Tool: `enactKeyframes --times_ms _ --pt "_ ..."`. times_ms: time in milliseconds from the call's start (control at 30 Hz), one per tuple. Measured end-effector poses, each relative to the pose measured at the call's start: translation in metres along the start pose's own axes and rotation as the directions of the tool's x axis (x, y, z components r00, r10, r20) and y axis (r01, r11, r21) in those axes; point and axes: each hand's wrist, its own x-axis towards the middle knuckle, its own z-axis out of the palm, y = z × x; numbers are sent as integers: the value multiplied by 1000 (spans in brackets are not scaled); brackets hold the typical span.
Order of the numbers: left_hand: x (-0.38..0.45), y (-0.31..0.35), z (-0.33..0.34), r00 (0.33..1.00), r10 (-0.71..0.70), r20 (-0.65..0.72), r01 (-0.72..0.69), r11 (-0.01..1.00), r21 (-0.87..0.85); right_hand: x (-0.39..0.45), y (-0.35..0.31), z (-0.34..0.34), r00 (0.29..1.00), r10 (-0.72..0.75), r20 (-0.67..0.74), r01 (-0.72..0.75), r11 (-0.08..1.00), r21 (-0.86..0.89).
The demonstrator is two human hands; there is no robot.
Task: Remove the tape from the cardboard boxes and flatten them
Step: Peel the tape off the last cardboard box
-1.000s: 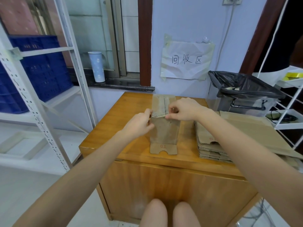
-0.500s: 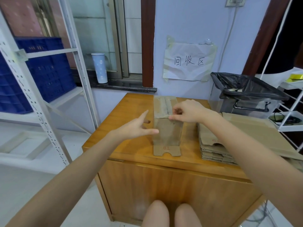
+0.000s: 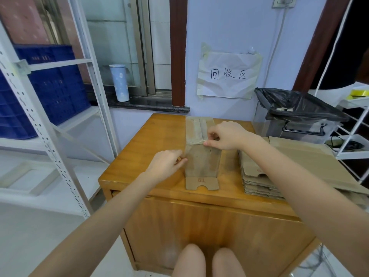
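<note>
A flattened cardboard box [image 3: 201, 162] marked "61" lies lengthwise on the wooden table [image 3: 151, 142]. A thin strip of clear tape [image 3: 196, 142] crosses the box about halfway up. My right hand [image 3: 227, 134] pinches this strip near the box's right side, fingers curled. My left hand [image 3: 166, 163] sits at the box's left edge with thumb and fingers pinched together on the tape's loose end there. More tape covers the far half of the box.
A stack of flattened cardboard [image 3: 257, 176] lies at the table's right. Behind it stands a bin with a black bag [image 3: 299, 108]. White shelving [image 3: 50, 136] with blue crates [image 3: 50, 82] is at the left, a white rack [image 3: 355, 124] at the right. My knees are below the table front.
My left hand, open with spread fingers half a second ago, has closed into a pinch at the box's left edge. My right hand stays pinched on the tape strip.
</note>
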Motion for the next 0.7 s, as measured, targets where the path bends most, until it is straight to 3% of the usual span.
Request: enactKeyframes --times_ms 200,333,500,700 --pt "9 -12 -14 984 173 34 -176 948 264 2 -4 -1 1000 -7 29 8 1000 -24" --pt "21 -16 -34 929 367 55 -349 815 463 2 -3 -3 999 -4 41 5 1000 -28" --pt "33 -14 -55 878 450 163 -453 673 585 3 -4 -3 999 -12 41 13 999 -34" --pt "44 -3 -73 856 472 214 -480 567 670 1 -1 -5 998 -7 61 10 999 -37"
